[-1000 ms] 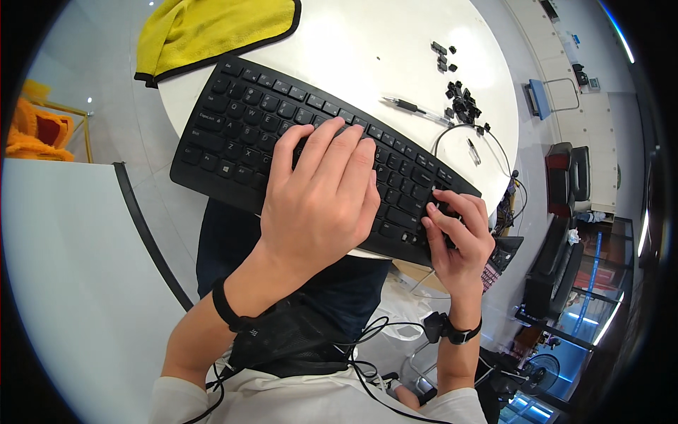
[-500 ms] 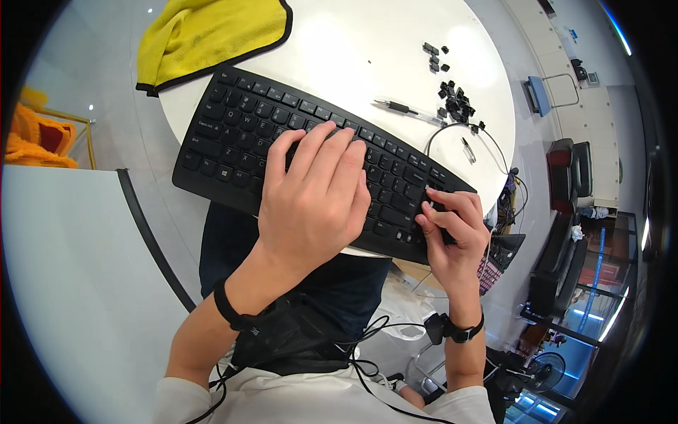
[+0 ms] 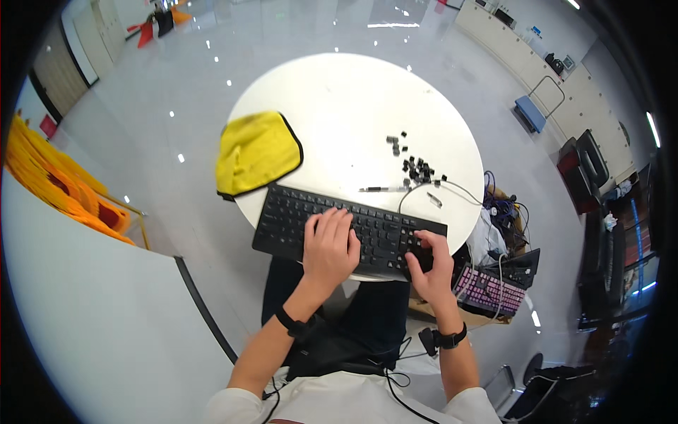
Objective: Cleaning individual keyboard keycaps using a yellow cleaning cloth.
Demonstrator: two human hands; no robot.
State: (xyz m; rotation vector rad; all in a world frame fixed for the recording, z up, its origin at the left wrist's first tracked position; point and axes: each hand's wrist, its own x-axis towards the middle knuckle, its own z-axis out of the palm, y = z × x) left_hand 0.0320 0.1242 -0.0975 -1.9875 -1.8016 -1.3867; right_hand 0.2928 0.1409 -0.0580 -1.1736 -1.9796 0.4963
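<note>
A black computer keyboard (image 3: 293,212) lies at a slant along the near edge of the round white table (image 3: 339,92). My left hand (image 3: 330,247) lies across its middle keys, fingers stretched out and palm down. Over its right end is my right hand (image 3: 434,265), thumb and forefinger apart around the number-pad area, where several keycaps are off and the sockets show. Nothing is visible between those fingertips; the other fingers are partly hidden. Several loose black keycaps (image 3: 419,172) are heaped beyond the keyboard, with a pen (image 3: 383,189) and a small clear piece (image 3: 434,200) near them.
A yellow cloth (image 3: 258,152) with black trim overhangs the table's left edge. The keyboard's cable curves over the right side. Beside the table at right sit a pink-keyed keyboard (image 3: 491,290) and tangled cables (image 3: 519,219). A white panel (image 3: 106,304) stands at left.
The view has pulled back and up, showing more table and floor. My right thumb and forefinger, close together before, are now apart. My left hand still lies on the keyboard.
</note>
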